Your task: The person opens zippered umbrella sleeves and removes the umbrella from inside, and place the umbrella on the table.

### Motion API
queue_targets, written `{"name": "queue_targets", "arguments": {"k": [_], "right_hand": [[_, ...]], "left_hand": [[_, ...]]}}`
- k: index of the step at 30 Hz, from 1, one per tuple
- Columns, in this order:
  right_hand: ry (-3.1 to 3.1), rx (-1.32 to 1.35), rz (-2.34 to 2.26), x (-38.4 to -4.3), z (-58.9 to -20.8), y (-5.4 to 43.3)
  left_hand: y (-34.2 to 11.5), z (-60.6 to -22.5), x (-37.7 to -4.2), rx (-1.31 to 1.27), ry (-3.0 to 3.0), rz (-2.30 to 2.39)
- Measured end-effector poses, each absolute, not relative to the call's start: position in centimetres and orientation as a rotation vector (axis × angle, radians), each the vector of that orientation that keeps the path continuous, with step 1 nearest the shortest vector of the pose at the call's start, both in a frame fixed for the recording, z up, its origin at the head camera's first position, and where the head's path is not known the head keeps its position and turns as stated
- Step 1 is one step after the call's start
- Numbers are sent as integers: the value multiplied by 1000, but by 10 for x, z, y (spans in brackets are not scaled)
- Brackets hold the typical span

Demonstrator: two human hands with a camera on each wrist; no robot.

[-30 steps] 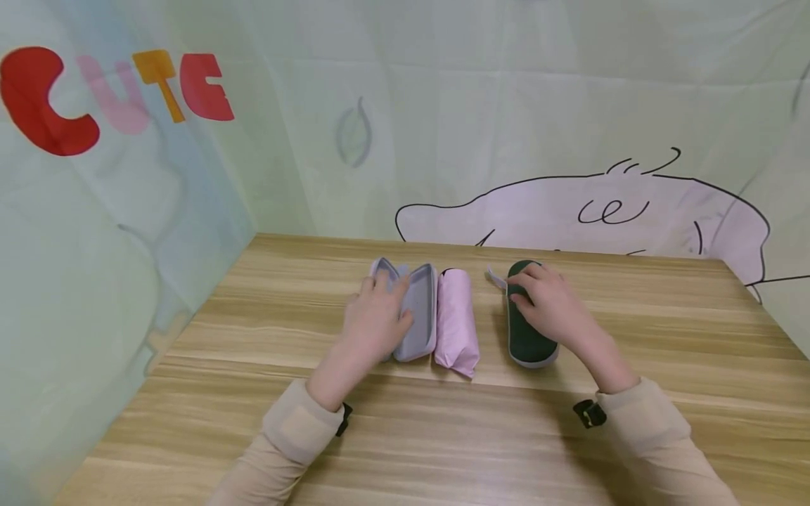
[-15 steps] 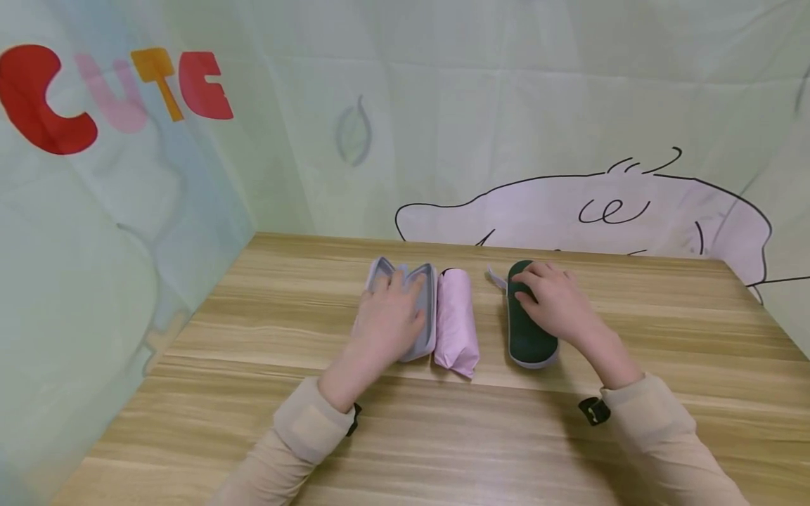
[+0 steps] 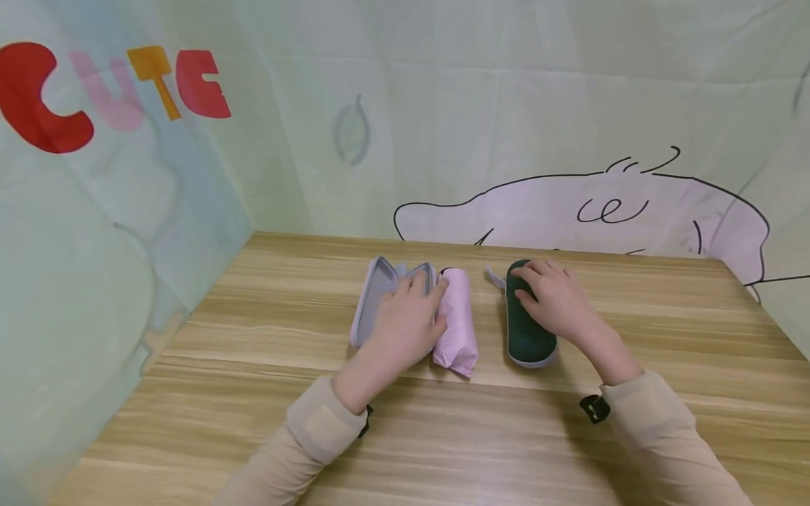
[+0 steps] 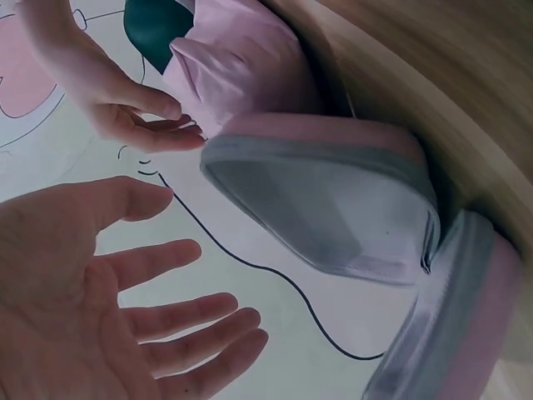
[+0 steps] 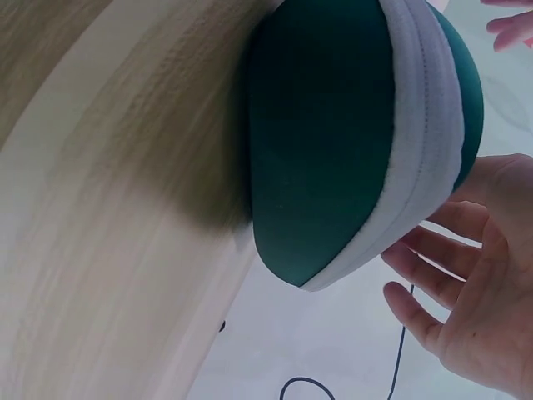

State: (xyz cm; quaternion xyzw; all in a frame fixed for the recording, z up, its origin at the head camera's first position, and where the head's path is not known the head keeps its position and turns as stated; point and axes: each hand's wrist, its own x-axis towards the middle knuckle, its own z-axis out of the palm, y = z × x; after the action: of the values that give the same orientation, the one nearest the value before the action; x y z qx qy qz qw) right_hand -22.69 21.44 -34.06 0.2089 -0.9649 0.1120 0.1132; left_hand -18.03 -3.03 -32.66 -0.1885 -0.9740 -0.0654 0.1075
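Note:
An open zip-up case (image 3: 375, 302), pink outside and grey inside, stands on the table with its two halves spread. Over its right half my left hand (image 3: 408, 320) hovers with fingers spread; in the left wrist view, that hand (image 4: 62, 283) shows an empty palm facing the case (image 4: 333, 212). Right beside the case lies a pink fabric roll (image 3: 458, 323). Farther right, a dark green oval zip case (image 3: 530, 334) with a grey band is closed. My right hand (image 3: 560, 302) rests on its upper right side, and in the right wrist view its fingers are loosely bent.
The wood-grain table (image 3: 481, 443) ends at the back against a pale cloth backdrop (image 3: 291, 140) with printed letters and a cartoon outline. A small grey strap (image 3: 496, 277) sticks out from the green case's left side.
My left hand has moved right, from the open case's left half to its right half beside the pink roll. My right hand stays at the green case, almost still.

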Motion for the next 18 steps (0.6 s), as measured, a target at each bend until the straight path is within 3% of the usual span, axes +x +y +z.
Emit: {"name": "queue_targets", "arguments": {"k": [18], "right_hand": [[-2818,642,299,-232,-342,218]], "left_hand": [[6,-328,-175,-736,-2897,-110]]}}
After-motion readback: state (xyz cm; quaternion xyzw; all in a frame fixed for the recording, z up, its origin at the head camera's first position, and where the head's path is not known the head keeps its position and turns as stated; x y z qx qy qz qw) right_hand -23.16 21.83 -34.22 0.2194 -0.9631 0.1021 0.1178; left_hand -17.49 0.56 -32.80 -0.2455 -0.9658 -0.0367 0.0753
